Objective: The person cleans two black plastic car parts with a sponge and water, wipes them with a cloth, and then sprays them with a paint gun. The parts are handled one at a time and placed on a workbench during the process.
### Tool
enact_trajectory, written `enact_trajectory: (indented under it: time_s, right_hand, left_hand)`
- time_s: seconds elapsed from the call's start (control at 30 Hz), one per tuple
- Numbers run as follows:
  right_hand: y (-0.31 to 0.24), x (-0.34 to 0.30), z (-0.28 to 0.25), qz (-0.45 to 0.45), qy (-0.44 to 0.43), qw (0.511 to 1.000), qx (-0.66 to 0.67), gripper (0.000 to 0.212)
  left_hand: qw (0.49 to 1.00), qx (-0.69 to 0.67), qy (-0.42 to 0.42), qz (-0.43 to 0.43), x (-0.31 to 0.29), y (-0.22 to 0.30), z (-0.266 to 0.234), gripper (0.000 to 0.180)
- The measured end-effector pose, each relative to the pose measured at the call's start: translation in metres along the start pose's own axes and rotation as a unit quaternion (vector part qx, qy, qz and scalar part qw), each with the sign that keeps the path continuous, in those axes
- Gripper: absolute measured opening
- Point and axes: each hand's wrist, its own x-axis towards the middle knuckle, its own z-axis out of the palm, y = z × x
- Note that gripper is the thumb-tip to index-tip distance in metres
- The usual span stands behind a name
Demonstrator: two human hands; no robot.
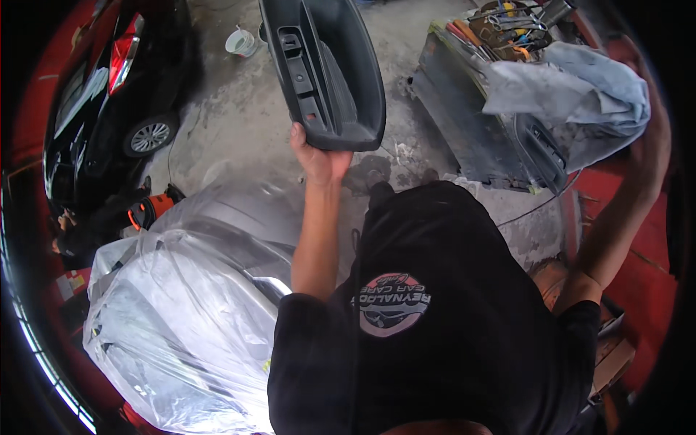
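Note:
My left hand [320, 159] grips the lower end of a black plastic car interior trim piece [362, 90], held up in front of me. The piece has a long deep pocket and a strip of switch cutouts along its left side. My thumb lies on its edge, and the other fingers are hidden beneath it. Out to the far right, my right hand [647, 98] holds a crumpled pale blue-grey cloth [573, 83], which hangs leftward in front of the bench. The cloth covers most of that hand's fingers.
Beyond the cloth, a dark bench-like panel [449, 119] bears several hand tools [518, 22]. A plastic-covered car [181, 312] stands at lower left, a black car [109, 94] at upper left. A white bucket [241, 43] sits on the concrete floor. Another person [101, 225] crouches at left.

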Motion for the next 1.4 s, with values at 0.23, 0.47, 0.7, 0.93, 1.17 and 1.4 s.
enact_trajectory:
  time_s: [0.23,0.47,0.7,0.93,1.17,1.4]
  right_hand:
    - [0.080,-0.071,0.143,0.230,-0.141,0.938,0.217,0.031]
    - [0.074,-0.124,0.230,0.338,-0.153,0.884,0.285,0.022]
    - [0.081,-0.122,0.307,-0.134,-0.186,0.973,-0.016,0.022]
    - [0.086,-0.164,0.321,-0.241,-0.183,0.949,-0.083,0.024]
    - [0.070,-0.164,0.286,-0.223,-0.207,0.949,-0.079,0.029]
    - [0.070,-0.166,0.313,-0.346,-0.213,0.903,-0.141,0.022]
  left_hand:
    - [0.995,0.083,0.014,0.046,0.008,0.039,0.000,0.061]
    - [0.995,0.059,0.048,0.068,0.016,0.053,0.008,0.058]
    - [0.996,0.019,0.069,0.056,0.028,0.066,0.024,0.055]
    - [0.993,-0.041,0.108,0.017,0.027,0.074,0.021,0.052]
    - [0.993,-0.067,0.098,-0.010,0.033,0.076,0.015,0.064]
    - [0.992,-0.022,0.125,0.002,0.022,0.057,0.025,0.063]
